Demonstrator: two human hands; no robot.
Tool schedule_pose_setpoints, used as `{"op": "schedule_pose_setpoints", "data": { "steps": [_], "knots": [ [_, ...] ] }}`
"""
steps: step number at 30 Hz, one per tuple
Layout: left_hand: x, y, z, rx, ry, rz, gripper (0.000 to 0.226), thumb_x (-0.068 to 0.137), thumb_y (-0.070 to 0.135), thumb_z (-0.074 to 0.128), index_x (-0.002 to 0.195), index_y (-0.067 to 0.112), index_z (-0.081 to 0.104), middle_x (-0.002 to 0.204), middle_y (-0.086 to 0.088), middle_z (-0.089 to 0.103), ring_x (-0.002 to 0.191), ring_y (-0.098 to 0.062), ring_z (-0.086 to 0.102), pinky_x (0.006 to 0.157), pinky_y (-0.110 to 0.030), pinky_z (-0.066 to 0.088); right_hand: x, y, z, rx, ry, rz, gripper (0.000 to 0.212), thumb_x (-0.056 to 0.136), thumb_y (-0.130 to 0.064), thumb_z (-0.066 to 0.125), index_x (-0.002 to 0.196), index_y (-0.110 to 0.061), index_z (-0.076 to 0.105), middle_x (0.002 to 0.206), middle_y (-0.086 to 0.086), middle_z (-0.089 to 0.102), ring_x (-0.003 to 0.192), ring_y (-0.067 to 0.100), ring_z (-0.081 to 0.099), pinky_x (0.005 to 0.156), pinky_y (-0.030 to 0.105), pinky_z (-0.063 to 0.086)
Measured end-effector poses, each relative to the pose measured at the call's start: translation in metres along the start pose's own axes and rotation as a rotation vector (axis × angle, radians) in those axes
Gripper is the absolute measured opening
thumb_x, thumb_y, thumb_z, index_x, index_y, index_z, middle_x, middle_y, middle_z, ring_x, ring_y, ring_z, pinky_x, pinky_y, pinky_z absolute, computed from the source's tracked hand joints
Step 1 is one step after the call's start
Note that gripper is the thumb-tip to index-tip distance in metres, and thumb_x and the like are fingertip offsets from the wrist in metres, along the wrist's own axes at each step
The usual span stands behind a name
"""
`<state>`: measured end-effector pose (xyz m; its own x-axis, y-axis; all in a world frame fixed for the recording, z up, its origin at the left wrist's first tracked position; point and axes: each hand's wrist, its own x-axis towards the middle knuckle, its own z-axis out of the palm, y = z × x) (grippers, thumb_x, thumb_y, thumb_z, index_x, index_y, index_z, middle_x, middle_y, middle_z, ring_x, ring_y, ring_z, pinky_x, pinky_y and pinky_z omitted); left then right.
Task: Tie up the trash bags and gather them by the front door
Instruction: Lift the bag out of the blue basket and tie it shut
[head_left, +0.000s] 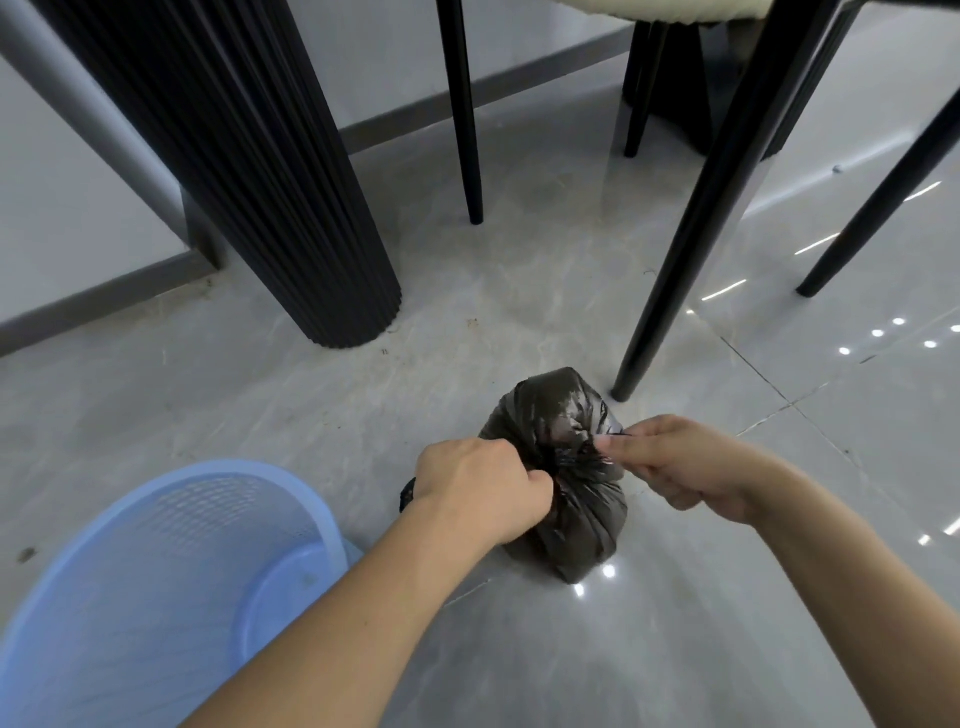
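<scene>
A glossy grey tiled floor (291, 415) fills the frame, with bright light spots reflected at the right. A small black bag (563, 415) is seen on the floor just below the centre of the frame, its top gathered into a twisted neck. The neck is gripped from the left by the left hand (480, 486), whose fingers are curled tightly into a fist around the plastic; a bit of black plastic sticks out behind that hand. A strand of the bag's top is pinched by the right hand (680, 460) between thumb and curled fingers, at the right of the neck. A blue mesh bin (156, 587) is seen at the lower left, close to the left forearm and just apart from the bag. A thick, ribbed black column (260, 171) is planted in the upper left. Thin black chair legs (701, 208) cross the upper right, one foot standing just beside the bag's far edge.
</scene>
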<state>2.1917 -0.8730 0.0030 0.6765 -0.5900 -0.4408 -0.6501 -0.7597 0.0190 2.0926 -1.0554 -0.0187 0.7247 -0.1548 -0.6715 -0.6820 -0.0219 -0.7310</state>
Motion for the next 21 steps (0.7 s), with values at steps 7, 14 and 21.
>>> {"op": "schedule_pose_setpoints", "data": {
  "steps": [7,14,21],
  "knots": [
    [0.005,-0.017,-0.001,-0.016,0.048,-0.021,0.029,0.093,0.034,0.034,0.08,0.017,0.055,0.096,-0.009,0.065,0.082,-0.027,0.054,0.069,-0.03,0.037,0.0,0.019,-0.018,0.335,-0.081,0.082,0.041,0.08,-0.042,0.06,0.056,-0.02,0.036,0.053,-0.004,0.015,0.042,0.009,0.01,0.039,0.018,0.008],
    [0.002,-0.032,0.003,-0.03,-0.094,0.07,0.034,0.093,0.037,0.033,0.067,0.018,0.044,0.072,-0.001,0.048,0.083,-0.026,0.05,0.071,-0.033,0.036,0.005,0.02,-0.016,0.781,-0.017,0.115,0.033,0.081,-0.038,0.057,0.057,-0.019,0.043,0.043,-0.01,0.018,0.035,0.007,0.011,0.033,0.018,0.01],
    [-0.013,-0.017,0.002,0.146,0.085,0.322,0.026,0.094,0.035,0.035,0.088,0.017,0.053,0.101,-0.011,0.066,0.094,-0.033,0.059,0.077,-0.036,0.037,0.005,0.002,0.021,1.179,-0.105,-0.126,0.029,0.092,-0.04,0.05,0.078,-0.018,0.064,0.072,-0.005,0.059,0.04,0.005,0.033,0.035,0.015,0.022]
  ]
}}
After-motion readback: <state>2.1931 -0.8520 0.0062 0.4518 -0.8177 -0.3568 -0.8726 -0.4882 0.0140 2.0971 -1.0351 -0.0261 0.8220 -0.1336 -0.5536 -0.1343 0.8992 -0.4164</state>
